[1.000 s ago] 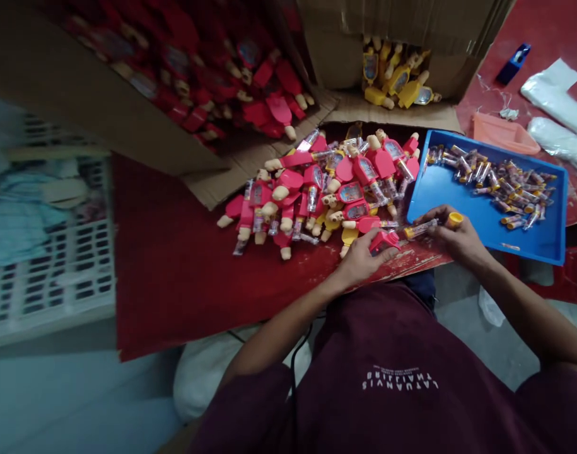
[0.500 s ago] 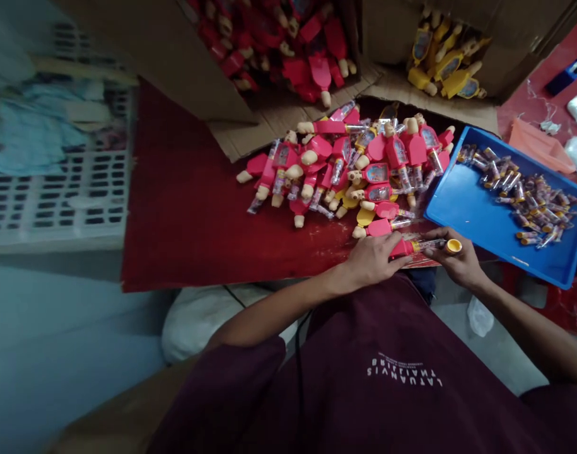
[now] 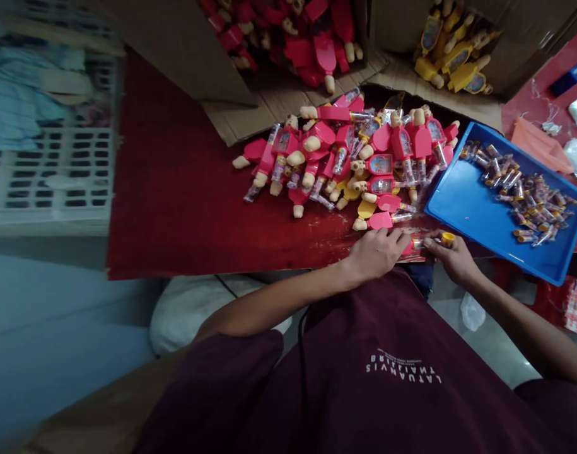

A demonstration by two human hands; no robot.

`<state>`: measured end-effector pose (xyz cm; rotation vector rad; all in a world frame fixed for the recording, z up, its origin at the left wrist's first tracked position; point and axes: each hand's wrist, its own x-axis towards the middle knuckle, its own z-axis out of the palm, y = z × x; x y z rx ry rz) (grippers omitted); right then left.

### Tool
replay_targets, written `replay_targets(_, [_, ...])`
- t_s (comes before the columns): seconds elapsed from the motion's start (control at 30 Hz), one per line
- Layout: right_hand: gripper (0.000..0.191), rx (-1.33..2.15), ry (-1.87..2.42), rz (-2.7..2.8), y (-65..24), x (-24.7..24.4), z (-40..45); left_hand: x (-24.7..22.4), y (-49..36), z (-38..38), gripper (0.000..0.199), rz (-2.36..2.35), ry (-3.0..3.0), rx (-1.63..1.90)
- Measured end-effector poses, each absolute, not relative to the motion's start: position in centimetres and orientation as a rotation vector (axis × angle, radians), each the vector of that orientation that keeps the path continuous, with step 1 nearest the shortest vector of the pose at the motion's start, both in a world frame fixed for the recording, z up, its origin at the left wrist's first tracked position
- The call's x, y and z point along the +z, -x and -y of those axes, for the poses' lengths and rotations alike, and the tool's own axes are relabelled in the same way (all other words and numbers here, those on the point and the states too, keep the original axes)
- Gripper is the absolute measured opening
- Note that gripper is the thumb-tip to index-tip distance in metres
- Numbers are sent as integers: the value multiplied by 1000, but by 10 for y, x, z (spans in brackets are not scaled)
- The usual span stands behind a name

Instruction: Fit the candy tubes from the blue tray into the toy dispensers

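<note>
My left hand [image 3: 378, 253] is closed around a pink plastic toy [image 3: 407, 248], mostly hidden under the fingers. From the toy's right end a clear candy-filled tube [image 3: 418, 244] runs to my right hand [image 3: 453, 257]. A round yellow cap [image 3: 448, 239] sticks up from the right hand's closed fingers. Whether cap and tube are one piece, I cannot tell. Just beyond the hands lies a heap of pink toys [image 3: 379, 164] with cream-coloured knobs and clear tubes, a few yellow ones among them.
On the right, a blue tray [image 3: 463, 211] holds many small yellow-capped tubes [image 3: 536, 195]. At the back stand a cardboard box of pink toys [image 3: 325, 57] and another with yellow toys [image 3: 458, 60]. A white plastic crate [image 3: 46, 221] with cloths is at far left, beside the red table [image 3: 174, 221].
The right hand has turned the yellow cap from facing me to a side view. My left fingers now cover more of the pink toy. The view has shifted slightly.
</note>
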<state>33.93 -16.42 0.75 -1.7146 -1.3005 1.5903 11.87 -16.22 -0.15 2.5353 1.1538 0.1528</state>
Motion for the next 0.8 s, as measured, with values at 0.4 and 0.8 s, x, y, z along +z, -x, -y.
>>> replay_targets(0.4, [29,1056,1372,2004,-347,29,168,-16,-111,155,50,-1070,-2268,326])
replay_targets(0.8, [40,1387,1672,1411,-336,24,178,-7,-119,169,43,-1182,-2394,260])
